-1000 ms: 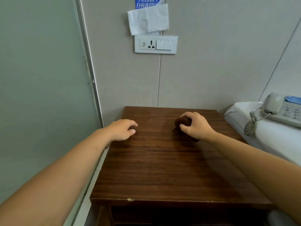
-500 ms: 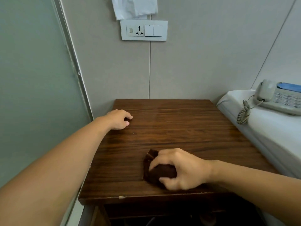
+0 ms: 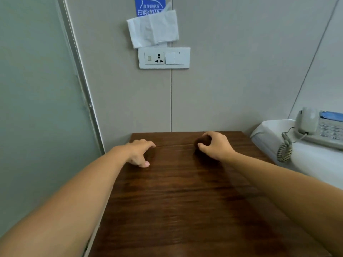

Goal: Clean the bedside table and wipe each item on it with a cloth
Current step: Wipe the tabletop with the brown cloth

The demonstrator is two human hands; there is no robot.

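You are in the table-top wiping step: your right hand [image 3: 216,146] has its fingers curled tight round the dark brown cloth [image 3: 203,141], bunched and pressed onto the bedside table [image 3: 176,201] up near the back edge, at about 1 o'clock from the table's middle. Your left hand [image 3: 140,152] rests at about 11 o'clock, fingers loosely bent and spread, tips and thumb touching the wood, holding nothing.

I judge the next move to be a pull of the cloth toward 6 o'clock, pressure kept even, then another lane to either side. The back edge meets the wall just beyond your knuckles, so there is little room at 12 o'clock. At 3 o'clock the table edge runs beside a white surface [image 3: 304,164] carrying the telephone [image 3: 323,128] and its coiled cord [image 3: 284,147]; keep your elbow off that. The broad middle and near half of the top lie open for long strokes.
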